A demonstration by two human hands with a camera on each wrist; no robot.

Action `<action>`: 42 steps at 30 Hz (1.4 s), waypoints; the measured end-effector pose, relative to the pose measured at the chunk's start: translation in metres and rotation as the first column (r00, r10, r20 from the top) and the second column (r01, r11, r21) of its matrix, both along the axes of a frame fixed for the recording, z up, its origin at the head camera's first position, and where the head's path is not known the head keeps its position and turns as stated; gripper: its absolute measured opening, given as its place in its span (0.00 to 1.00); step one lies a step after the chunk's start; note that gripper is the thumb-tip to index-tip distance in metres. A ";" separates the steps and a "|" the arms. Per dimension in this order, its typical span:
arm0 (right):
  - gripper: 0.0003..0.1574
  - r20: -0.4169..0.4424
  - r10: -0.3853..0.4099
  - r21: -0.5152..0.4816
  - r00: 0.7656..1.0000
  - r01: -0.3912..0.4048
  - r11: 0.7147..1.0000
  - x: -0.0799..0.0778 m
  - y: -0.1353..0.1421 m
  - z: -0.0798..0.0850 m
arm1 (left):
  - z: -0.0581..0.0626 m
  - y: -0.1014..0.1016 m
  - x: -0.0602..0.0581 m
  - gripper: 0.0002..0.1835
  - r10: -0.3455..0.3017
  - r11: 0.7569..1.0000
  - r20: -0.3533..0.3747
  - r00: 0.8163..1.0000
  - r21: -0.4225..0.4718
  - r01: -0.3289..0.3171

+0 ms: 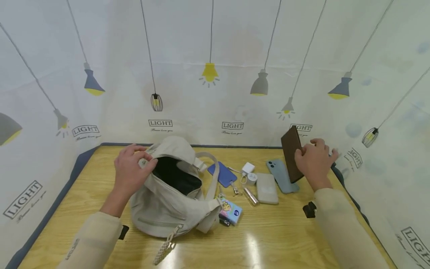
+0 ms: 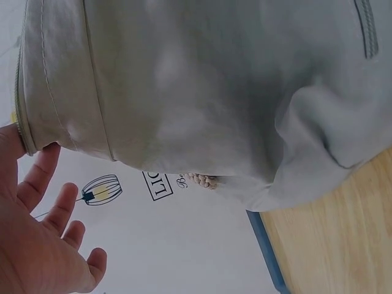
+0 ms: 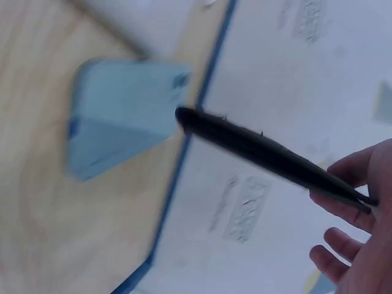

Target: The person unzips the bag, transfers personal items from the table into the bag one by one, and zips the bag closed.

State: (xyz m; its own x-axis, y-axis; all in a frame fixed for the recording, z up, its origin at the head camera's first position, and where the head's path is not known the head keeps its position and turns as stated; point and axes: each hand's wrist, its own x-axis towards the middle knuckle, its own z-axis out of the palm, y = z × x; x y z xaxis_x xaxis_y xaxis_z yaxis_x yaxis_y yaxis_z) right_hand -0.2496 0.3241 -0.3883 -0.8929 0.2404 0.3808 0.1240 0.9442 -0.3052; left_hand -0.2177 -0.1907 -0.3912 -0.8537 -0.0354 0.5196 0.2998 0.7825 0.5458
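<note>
A cream cloth shoulder bag (image 1: pixel 161 209) sits on the table with its mouth open and a dark lining showing. My left hand (image 1: pixel 132 164) pinches the zip edge of that mouth between thumb and index finger. In the left wrist view the other fingers of this hand (image 2: pixel 46 226) are spread away from the cloth. On the far right, my right hand (image 1: pixel 314 158) grips a flat brown wallet (image 1: pixel 290 153) by one edge, holding it up on a tilt. The right wrist view shows the wallet (image 3: pixel 263 150) edge-on, above a light blue phone (image 3: pixel 122 116).
Between bag and phone lie a white power bank (image 1: pixel 267 188), a lipstick tube (image 1: pixel 251 196), a white charger (image 1: pixel 248 168) and a blue card holder (image 1: pixel 223 174). A colourful tissue pack (image 1: pixel 231 211) lies against the bag's strap. Printed sheeting (image 1: pixel 188 86) walls the table (image 1: pixel 282 239).
</note>
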 end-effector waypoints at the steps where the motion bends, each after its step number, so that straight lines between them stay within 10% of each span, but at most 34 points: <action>1: 0.25 -0.004 0.012 -0.013 1.000 -0.012 1.000 0.000 -0.006 0.005 | 0.000 0.000 0.000 0.09 0.000 1.000 0.000 1.000 0.001 0.000; 17: 0.16 -0.109 0.331 -0.223 0.937 -0.347 0.911 0.003 -0.111 0.018 | 0.000 0.008 -0.005 0.10 0.017 1.000 -0.008 1.000 -0.015 -0.017; 35: 0.14 -0.011 0.645 -0.205 0.764 -0.634 0.746 0.023 -0.199 0.019 | 0.006 0.021 -0.007 0.12 0.057 0.998 0.057 0.997 -0.018 -0.056; 42: 0.13 -0.064 0.638 -0.246 0.768 -0.632 0.735 0.021 -0.224 0.008 | 0.006 0.027 -0.011 0.12 0.055 0.998 0.058 0.997 -0.030 -0.053</action>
State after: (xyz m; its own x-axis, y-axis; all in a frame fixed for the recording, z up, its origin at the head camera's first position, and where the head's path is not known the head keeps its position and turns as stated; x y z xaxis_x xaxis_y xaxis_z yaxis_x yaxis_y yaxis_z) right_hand -0.2291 0.1004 -0.3799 -0.8789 -0.3053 0.3666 -0.4676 0.7032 -0.5356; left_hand -0.2289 -0.1638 -0.3849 -0.8800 -0.0679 0.4701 0.2250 0.8121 0.5383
